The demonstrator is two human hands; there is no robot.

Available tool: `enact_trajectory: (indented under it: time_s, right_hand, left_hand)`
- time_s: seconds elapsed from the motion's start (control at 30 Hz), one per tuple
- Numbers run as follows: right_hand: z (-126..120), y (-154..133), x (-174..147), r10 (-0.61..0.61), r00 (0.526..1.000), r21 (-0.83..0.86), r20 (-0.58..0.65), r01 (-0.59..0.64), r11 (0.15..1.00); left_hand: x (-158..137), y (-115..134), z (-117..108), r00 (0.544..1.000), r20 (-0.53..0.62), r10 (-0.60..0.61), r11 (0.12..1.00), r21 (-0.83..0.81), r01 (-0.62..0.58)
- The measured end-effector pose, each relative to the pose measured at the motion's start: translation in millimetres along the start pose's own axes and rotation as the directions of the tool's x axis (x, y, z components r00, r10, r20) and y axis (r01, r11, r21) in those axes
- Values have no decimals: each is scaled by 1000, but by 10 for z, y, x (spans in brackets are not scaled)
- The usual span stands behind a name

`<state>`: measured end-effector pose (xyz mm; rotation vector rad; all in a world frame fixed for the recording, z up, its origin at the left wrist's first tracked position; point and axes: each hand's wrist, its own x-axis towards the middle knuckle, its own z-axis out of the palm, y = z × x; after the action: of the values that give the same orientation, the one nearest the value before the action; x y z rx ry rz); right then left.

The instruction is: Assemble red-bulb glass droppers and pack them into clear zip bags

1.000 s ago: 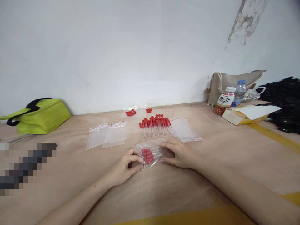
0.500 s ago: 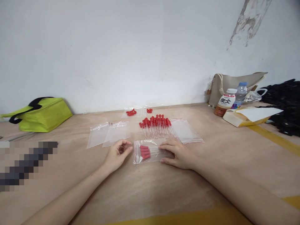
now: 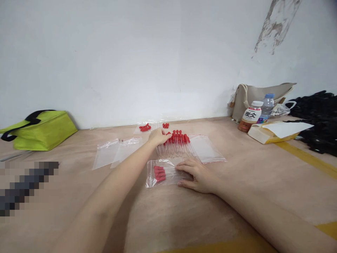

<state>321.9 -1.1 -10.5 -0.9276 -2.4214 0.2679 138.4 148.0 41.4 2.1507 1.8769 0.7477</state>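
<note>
A clear zip bag (image 3: 169,180) lies on the table, holding several droppers with red bulbs (image 3: 159,173); their thin stems point right. My right hand (image 3: 196,175) rests on the bag's right part, fingers spread and stretched out, thumb lower down. Behind the bag is a row of loose red-bulbed droppers (image 3: 179,138), stems toward me. My left hand (image 3: 159,136) is at the left end of this row, its thumb and fingers closed around a red bulb. That hand partly hides the bulbs there.
Flat clear zip bags (image 3: 106,154) lie left of the row, and another bag (image 3: 207,149) lies right. Red bulbs (image 3: 144,127) sit near the wall. A lime-green bag (image 3: 47,130) stands left. A drink bottle (image 3: 250,117), a beige bag (image 3: 239,102) and an opened package (image 3: 276,131) are right.
My left hand has left the zip bag's left side and moved forward to the loose droppers. My right hand stays on the bag. The view has shifted slightly.
</note>
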Motion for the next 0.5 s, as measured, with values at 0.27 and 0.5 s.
enact_trajectory:
  time_s: [0.27, 0.5]
  right_hand:
    - [-12, -13, 5, 5, 1000, -8, 10, -5, 1000]
    - [-13, -4, -3, 6, 1000, -11, 19, -6, 1000]
  left_hand:
    - [96, 188, 103, 997, -12, -75, 997, -26, 75]
    - [-217, 133, -289, 993, -111, -28, 964, -265, -3]
